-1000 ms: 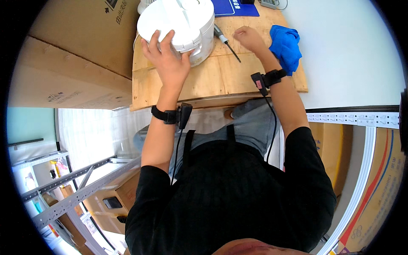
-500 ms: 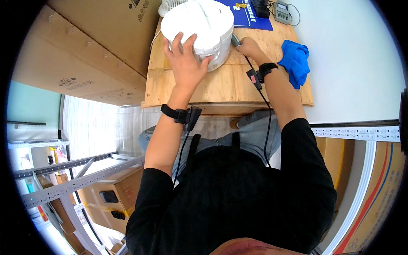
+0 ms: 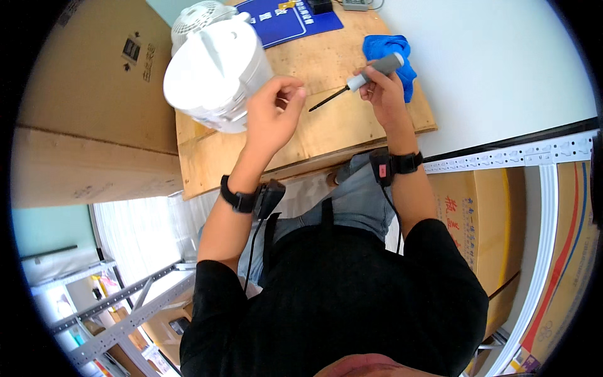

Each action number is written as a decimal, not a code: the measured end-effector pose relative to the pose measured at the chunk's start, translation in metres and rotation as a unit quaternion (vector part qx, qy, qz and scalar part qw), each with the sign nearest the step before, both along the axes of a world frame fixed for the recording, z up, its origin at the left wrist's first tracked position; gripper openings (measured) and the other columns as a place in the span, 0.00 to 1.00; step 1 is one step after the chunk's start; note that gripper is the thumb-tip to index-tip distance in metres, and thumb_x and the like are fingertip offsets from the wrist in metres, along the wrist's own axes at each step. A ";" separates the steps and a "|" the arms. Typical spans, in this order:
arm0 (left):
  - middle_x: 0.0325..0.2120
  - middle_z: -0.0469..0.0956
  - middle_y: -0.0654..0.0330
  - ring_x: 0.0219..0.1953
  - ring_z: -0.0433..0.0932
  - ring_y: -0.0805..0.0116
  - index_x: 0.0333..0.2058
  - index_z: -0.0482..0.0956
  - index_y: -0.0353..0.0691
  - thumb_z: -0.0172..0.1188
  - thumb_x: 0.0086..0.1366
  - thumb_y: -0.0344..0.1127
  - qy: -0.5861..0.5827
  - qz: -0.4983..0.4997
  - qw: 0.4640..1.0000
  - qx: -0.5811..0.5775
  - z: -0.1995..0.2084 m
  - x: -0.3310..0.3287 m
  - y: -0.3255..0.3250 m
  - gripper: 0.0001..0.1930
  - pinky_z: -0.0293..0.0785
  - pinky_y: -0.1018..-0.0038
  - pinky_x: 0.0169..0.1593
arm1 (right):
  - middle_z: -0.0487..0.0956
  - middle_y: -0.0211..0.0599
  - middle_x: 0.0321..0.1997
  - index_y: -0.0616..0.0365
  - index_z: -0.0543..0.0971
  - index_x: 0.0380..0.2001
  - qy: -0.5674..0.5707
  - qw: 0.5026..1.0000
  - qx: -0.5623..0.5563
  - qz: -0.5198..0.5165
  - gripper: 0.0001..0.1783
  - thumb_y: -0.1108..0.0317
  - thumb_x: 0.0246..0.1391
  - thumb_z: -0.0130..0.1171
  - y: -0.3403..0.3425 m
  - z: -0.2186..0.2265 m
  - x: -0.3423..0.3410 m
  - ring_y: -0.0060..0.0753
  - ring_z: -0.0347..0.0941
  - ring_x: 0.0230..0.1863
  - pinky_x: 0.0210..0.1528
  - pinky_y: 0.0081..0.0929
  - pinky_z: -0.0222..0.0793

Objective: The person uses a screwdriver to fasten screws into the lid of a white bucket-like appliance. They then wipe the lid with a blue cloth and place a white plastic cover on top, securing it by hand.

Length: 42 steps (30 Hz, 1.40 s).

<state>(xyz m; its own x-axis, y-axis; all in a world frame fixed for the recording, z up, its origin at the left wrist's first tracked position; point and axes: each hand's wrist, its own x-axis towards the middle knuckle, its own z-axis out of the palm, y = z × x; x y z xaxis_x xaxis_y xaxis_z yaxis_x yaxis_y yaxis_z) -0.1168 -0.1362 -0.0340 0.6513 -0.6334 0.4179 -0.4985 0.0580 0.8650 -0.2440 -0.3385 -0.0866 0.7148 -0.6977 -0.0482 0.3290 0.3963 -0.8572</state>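
Observation:
My right hand (image 3: 384,94) is wrapped round the grey handle of a screwdriver (image 3: 380,68), held above the wooden tabletop. Its thin black shaft slants down to the left, toward my left hand. My left hand (image 3: 275,113) is curled beside a white round lidded container (image 3: 210,66), with the thumb close to the bent fingers. Nothing shows in it. The container has a raised strip across its lid and stands on the left part of the tabletop (image 3: 314,135). Behind my right hand lies a crumpled blue cloth (image 3: 386,45).
A white fan-like grille (image 3: 200,17) stands behind the container. A blue printed sheet (image 3: 292,22) lies at the far side, with a small black object (image 3: 320,6) on it. A large cardboard box (image 3: 94,81) borders the table on the left, a white wall (image 3: 496,75) on the right.
My left hand has left the container's lid and curled up. My right hand has lifted the screwdriver from beside the container and moved it right. The view has shifted.

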 end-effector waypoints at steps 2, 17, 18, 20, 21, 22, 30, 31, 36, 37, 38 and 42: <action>0.26 0.80 0.59 0.27 0.78 0.69 0.36 0.81 0.36 0.61 0.60 0.30 0.049 -0.016 0.995 0.086 -0.022 0.011 -0.033 0.06 0.74 0.75 0.35 | 0.80 0.39 0.34 0.56 0.74 0.43 -0.009 0.999 0.027 -0.022 0.12 0.64 0.60 0.60 -0.009 -0.008 -0.015 0.27 0.75 0.25 0.29 0.24 0.72; 0.37 0.83 0.47 0.39 0.82 0.50 0.41 0.81 0.37 0.64 0.58 0.44 -0.161 0.001 0.902 0.401 -0.109 0.076 -0.212 0.18 0.76 0.64 0.45 | 0.79 0.44 0.37 0.62 0.69 0.48 -0.001 0.967 0.009 -0.255 0.18 0.70 0.58 0.62 -0.020 -0.032 -0.049 0.37 0.82 0.31 0.29 0.26 0.79; 0.36 0.82 0.47 0.39 0.82 0.49 0.41 0.81 0.36 0.64 0.58 0.44 -0.152 0.006 0.905 0.397 -0.113 0.078 -0.213 0.18 0.76 0.63 0.45 | 0.80 0.44 0.37 0.62 0.69 0.48 -0.002 0.966 0.011 -0.257 0.18 0.70 0.58 0.62 -0.022 -0.033 -0.050 0.37 0.82 0.31 0.29 0.26 0.79; 0.36 0.82 0.46 0.38 0.81 0.48 0.40 0.81 0.36 0.64 0.58 0.43 -0.135 0.019 0.911 0.389 -0.121 0.080 -0.211 0.17 0.77 0.62 0.44 | 0.80 0.44 0.38 0.62 0.69 0.49 -0.004 0.966 0.014 -0.260 0.18 0.69 0.58 0.62 -0.023 -0.037 -0.051 0.37 0.82 0.31 0.29 0.25 0.79; 0.35 0.83 0.48 0.36 0.82 0.50 0.39 0.81 0.36 0.63 0.59 0.41 -0.145 0.026 0.912 0.382 -0.120 0.079 -0.211 0.16 0.77 0.63 0.43 | 0.80 0.44 0.38 0.62 0.69 0.49 -0.004 0.967 0.016 -0.256 0.18 0.69 0.58 0.62 -0.024 -0.037 -0.051 0.38 0.82 0.32 0.30 0.26 0.79; 0.34 0.83 0.49 0.35 0.82 0.52 0.39 0.81 0.35 0.63 0.60 0.40 -0.154 0.034 0.913 0.375 -0.120 0.077 -0.209 0.14 0.77 0.63 0.42 | 0.80 0.44 0.38 0.62 0.69 0.49 -0.004 0.968 0.018 -0.251 0.19 0.69 0.58 0.62 -0.024 -0.038 -0.051 0.38 0.82 0.32 0.30 0.26 0.79; 0.30 0.81 0.54 0.30 0.79 0.70 0.38 0.75 0.34 0.52 0.71 0.33 0.299 -0.018 0.943 0.148 -0.091 0.029 -0.107 0.08 0.77 0.75 0.35 | 0.79 0.46 0.38 0.62 0.69 0.47 -0.076 0.975 0.012 -0.207 0.15 0.70 0.59 0.59 0.003 -0.024 -0.037 0.40 0.82 0.30 0.29 0.29 0.77; 0.31 0.81 0.53 0.30 0.80 0.70 0.39 0.74 0.34 0.51 0.72 0.33 0.350 -0.023 0.929 0.121 -0.089 0.023 -0.088 0.08 0.77 0.76 0.34 | 0.79 0.46 0.37 0.62 0.69 0.46 -0.079 0.978 0.005 -0.195 0.15 0.70 0.59 0.58 0.010 -0.021 -0.034 0.41 0.82 0.29 0.28 0.29 0.77; 0.43 0.78 0.47 0.40 0.81 0.63 0.41 0.69 0.34 0.45 0.75 0.33 0.619 -0.015 0.783 -0.064 -0.091 0.016 -0.015 0.08 0.82 0.73 0.44 | 0.81 0.45 0.32 0.59 0.71 0.45 -0.064 0.991 -0.041 -0.115 0.13 0.67 0.59 0.56 0.042 -0.016 -0.022 0.40 0.81 0.27 0.30 0.29 0.75; 0.46 0.77 0.45 0.43 0.80 0.60 0.43 0.68 0.33 0.43 0.75 0.33 0.625 -0.049 0.773 -0.098 -0.090 0.016 -0.004 0.08 0.82 0.70 0.49 | 0.80 0.44 0.30 0.62 0.70 0.44 -0.067 0.990 -0.032 -0.121 0.14 0.68 0.57 0.58 0.049 -0.013 -0.017 0.40 0.81 0.25 0.25 0.27 0.73; 0.46 0.77 0.45 0.43 0.80 0.59 0.43 0.68 0.33 0.43 0.75 0.32 0.627 -0.046 0.770 -0.111 -0.091 0.015 0.005 0.08 0.82 0.70 0.49 | 0.80 0.44 0.30 0.62 0.70 0.44 -0.067 0.991 -0.027 -0.115 0.14 0.68 0.57 0.58 0.055 -0.014 -0.015 0.41 0.81 0.25 0.25 0.27 0.73; 0.46 0.76 0.44 0.44 0.80 0.58 0.43 0.67 0.32 0.43 0.74 0.30 0.634 -0.021 0.758 -0.149 -0.089 0.016 0.037 0.07 0.82 0.69 0.50 | 0.80 0.45 0.30 0.62 0.70 0.44 -0.076 0.993 -0.030 -0.087 0.14 0.68 0.57 0.58 0.077 -0.012 -0.006 0.42 0.80 0.24 0.26 0.29 0.74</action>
<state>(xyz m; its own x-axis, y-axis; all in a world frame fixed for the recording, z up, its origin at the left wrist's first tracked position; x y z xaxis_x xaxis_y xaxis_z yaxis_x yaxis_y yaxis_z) -0.1011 -0.0989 -0.1226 0.6305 -0.6651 -0.4002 0.7317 0.3372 0.5925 -0.2498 -0.2612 -0.0989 0.5783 -0.8101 0.0967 0.5157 0.2711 -0.8128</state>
